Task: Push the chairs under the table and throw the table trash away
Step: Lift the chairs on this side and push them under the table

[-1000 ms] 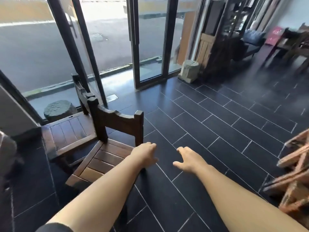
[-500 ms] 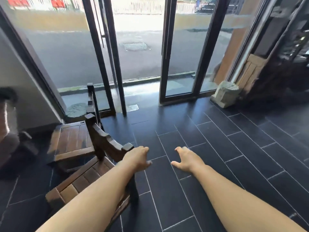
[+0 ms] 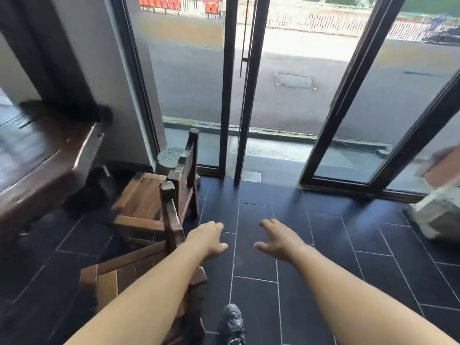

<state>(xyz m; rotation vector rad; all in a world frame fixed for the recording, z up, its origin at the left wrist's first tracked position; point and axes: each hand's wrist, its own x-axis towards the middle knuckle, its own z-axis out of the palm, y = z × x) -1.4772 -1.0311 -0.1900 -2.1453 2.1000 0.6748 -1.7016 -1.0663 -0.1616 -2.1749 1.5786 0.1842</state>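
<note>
Two low wooden chairs stand on the dark tiled floor at the left. The near chair (image 3: pixel 139 272) is partly under my left forearm, its backrest rising just left of my left hand (image 3: pixel 207 239). The far chair (image 3: pixel 149 202) stands behind it, by the glass. A dark wooden table (image 3: pixel 44 160) fills the left edge, blurred. My left hand hovers beside the near chair's backrest, fingers loosely curled, holding nothing. My right hand (image 3: pixel 280 239) is held out over the floor, fingers spread, empty. No trash is visible.
Tall glass doors with dark frames (image 3: pixel 239 95) stand ahead, the street beyond. A stone block (image 3: pixel 438 215) sits on the floor at the right. A round stone (image 3: pixel 170 156) lies behind the far chair. My shoe (image 3: pixel 231 322) shows at the bottom.
The view has swung left and closer to the doors; the table has come into sight at the left. Both hands stay held out and empty, the left drifting just past the near chair's backrest.
</note>
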